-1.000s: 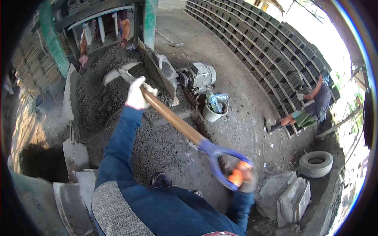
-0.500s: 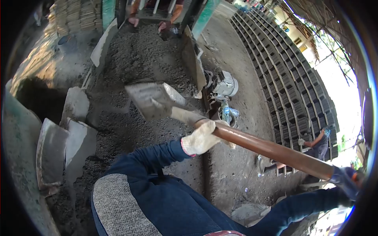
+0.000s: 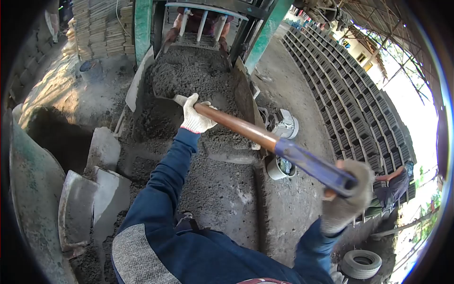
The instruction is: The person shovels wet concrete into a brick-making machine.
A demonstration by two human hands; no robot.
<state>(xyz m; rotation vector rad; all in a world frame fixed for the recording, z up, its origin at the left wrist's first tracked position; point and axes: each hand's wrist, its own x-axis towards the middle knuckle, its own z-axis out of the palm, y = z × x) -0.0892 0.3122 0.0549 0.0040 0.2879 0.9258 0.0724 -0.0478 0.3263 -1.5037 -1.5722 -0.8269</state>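
Observation:
My left hand (image 3: 196, 116), in a white knit glove, is closed around the lower shaft of a shovel (image 3: 243, 130). Slightly blurred, my gloved right hand (image 3: 347, 194) grips the blue handle at the shovel's other end. Beyond my left hand, the blade is mostly hidden in a heap of dark, damp, gritty mix (image 3: 194, 71). That heap lies between upright side plates, in front of a green-framed machine (image 3: 143, 33). Another person's arms (image 3: 175, 31) are behind the machine's bars.
An electric motor (image 3: 285, 124) and a white bucket (image 3: 275, 169) stand right of the heap. Stacked blocks (image 3: 350, 94) line the right, where another person (image 3: 395, 187) bends. A tire (image 3: 361, 264) lies low right; a dark pit (image 3: 59, 137) opens at left.
The shovel has swung forward and left, its blade going from above the trough into the heap. Both my hands moved with it. The co-worker's hands at the machine have drawn back from the mix.

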